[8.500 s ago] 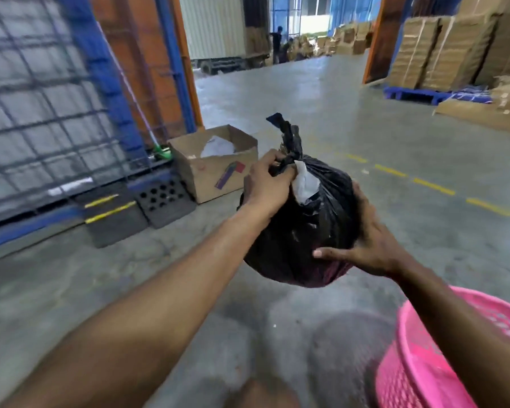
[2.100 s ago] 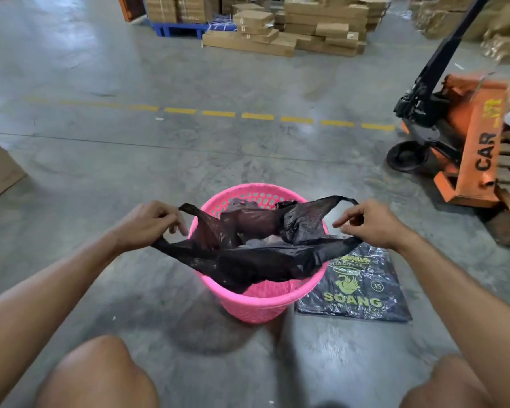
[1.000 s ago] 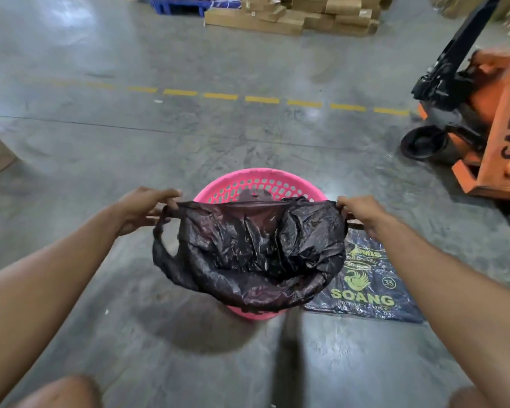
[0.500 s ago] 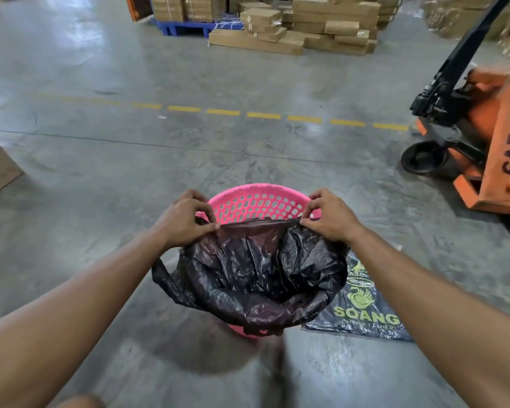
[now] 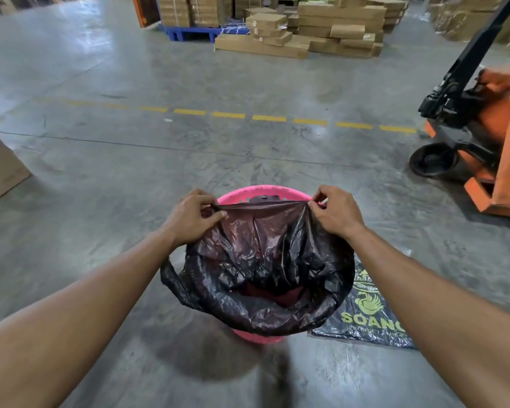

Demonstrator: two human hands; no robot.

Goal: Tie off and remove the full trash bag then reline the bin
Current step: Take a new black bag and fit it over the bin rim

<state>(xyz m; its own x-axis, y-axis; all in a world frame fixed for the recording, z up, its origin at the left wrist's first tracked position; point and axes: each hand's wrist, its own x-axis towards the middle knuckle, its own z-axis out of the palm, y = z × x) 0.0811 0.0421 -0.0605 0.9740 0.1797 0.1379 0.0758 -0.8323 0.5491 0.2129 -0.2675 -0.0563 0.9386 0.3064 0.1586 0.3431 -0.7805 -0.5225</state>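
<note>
Low in the centre of the frame: black bin liner (image 5: 256, 278) draped open over pink perforated basket (image 5: 265, 193), near edge folded outward past the basket's front, far edge pulled taut across the mouth. Left hand (image 5: 190, 219) pinched shut on that far edge at its left end, thumb against fingertips; right hand (image 5: 334, 213) pinched likewise at the right end. Just right of the basket, flat on the concrete floor (image 5: 130, 178), a black printed packet of bags (image 5: 368, 316). Orange pallet jack (image 5: 489, 136) at right edge; stacked cardboard boxes (image 5: 306, 28) at top centre.
</note>
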